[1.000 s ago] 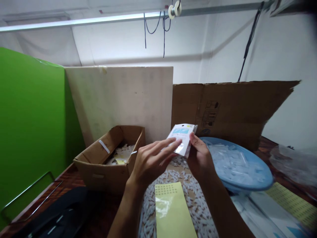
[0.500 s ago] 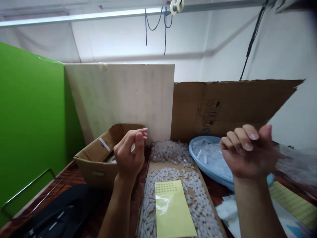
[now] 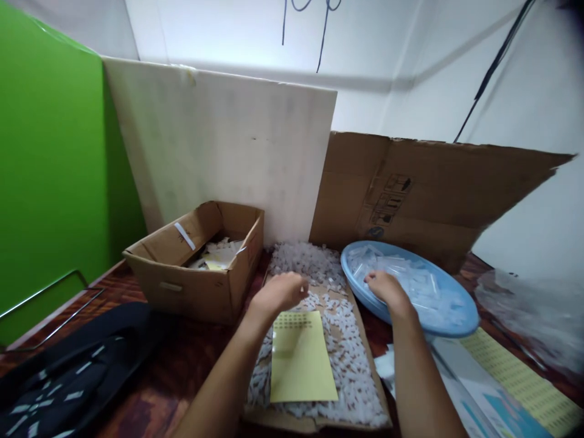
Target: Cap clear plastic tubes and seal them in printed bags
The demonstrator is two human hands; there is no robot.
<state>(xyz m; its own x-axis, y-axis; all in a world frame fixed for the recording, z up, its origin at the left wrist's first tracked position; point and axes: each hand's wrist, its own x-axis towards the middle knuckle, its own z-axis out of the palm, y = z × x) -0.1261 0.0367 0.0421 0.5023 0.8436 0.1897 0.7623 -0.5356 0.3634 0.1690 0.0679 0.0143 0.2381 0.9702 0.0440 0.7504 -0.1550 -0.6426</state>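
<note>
The right hand reaches into the blue bowl of clear packets — fingers curled on them, grasp unclear. The left hand, loosely closed, hovers just above the yellow sheet.

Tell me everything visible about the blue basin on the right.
The blue basin is a shallow, round, plastic-looking bowl with a smooth rim, sitting level on the wooden table before a leaning cardboard sheet. It holds a heap of small clear packets. The right hand reaches over its near-left rim into them.
</note>
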